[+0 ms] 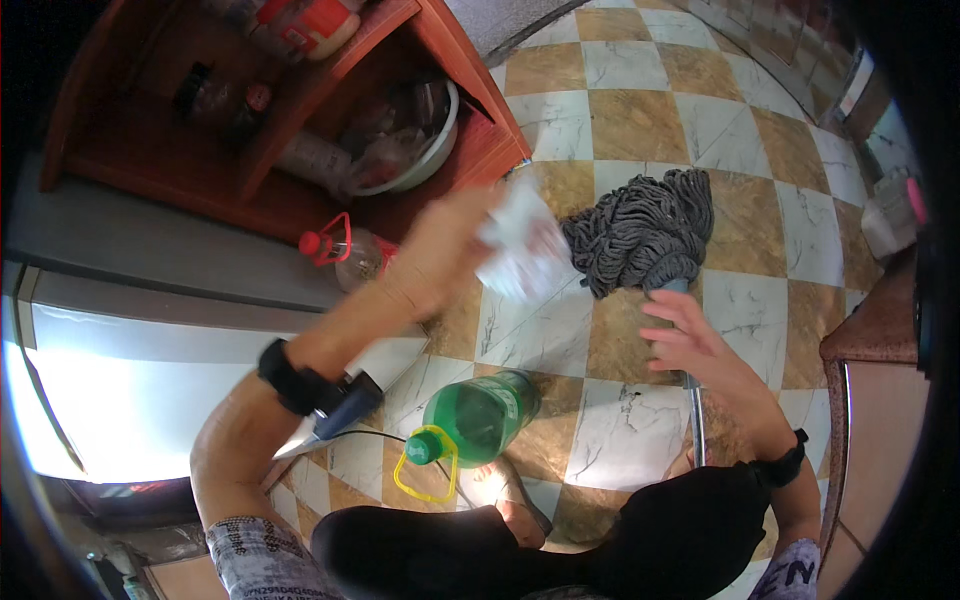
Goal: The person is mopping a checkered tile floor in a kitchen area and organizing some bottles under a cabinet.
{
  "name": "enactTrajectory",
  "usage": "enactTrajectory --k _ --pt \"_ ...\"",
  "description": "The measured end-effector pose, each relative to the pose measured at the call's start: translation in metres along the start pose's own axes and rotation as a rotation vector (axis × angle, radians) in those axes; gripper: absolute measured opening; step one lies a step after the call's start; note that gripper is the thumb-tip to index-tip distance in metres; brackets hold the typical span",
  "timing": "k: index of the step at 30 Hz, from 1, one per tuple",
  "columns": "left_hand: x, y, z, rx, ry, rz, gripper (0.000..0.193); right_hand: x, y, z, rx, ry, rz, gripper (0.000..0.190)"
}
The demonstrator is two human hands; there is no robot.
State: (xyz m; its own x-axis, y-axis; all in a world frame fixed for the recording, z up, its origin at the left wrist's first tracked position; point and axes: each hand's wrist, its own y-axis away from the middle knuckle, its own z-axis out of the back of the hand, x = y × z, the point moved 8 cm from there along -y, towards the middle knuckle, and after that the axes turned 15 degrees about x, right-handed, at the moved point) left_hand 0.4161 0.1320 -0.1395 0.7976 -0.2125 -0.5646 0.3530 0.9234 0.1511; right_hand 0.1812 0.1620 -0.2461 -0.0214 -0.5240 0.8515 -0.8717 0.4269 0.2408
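My left hand (461, 225) is blurred by motion and grips a crumpled white cloth or sheet (525, 244), its exact kind unclear. Just past it on the floor lies the dark grey string head of a mop (641, 229). My right hand (690, 334) is over the top of the mop's metal handle (698, 427), fingers spread; no grip on the handle shows. The handle runs back towards my knees. Close to my foot stands a large green plastic bottle (480, 420) with a green cap and a yellow carrying ring.
A reddish wooden shelf unit (491, 142) at upper left holds jars and a white basin (442, 154) of packages. Before it stands a red-capped bottle (356, 251). A white appliance (187, 397) is at left, a brown-topped cabinet (874, 322) at right. A dark cable (367, 433) crosses the checkered floor.
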Motion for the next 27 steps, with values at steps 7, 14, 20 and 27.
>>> enactTrajectory --k 7,14,20,27 --pt "0.113 -0.001 0.136 -0.305 -0.957 0.471 0.047 -0.048 0.067 0.068 -0.337 0.431 -0.162 0.045" --pt "0.19 -0.039 0.123 0.016 -1.052 0.752 0.052 -0.119 0.095 0.068 -0.469 0.879 -0.404 0.052" --pt "0.308 -0.039 0.182 -0.062 -1.109 0.613 0.05 -0.146 0.075 0.074 -0.399 0.844 -0.725 0.055" --pt "0.314 -0.065 0.101 0.53 -0.669 0.784 0.029 -0.155 0.086 0.08 -0.468 0.896 -0.658 0.056"
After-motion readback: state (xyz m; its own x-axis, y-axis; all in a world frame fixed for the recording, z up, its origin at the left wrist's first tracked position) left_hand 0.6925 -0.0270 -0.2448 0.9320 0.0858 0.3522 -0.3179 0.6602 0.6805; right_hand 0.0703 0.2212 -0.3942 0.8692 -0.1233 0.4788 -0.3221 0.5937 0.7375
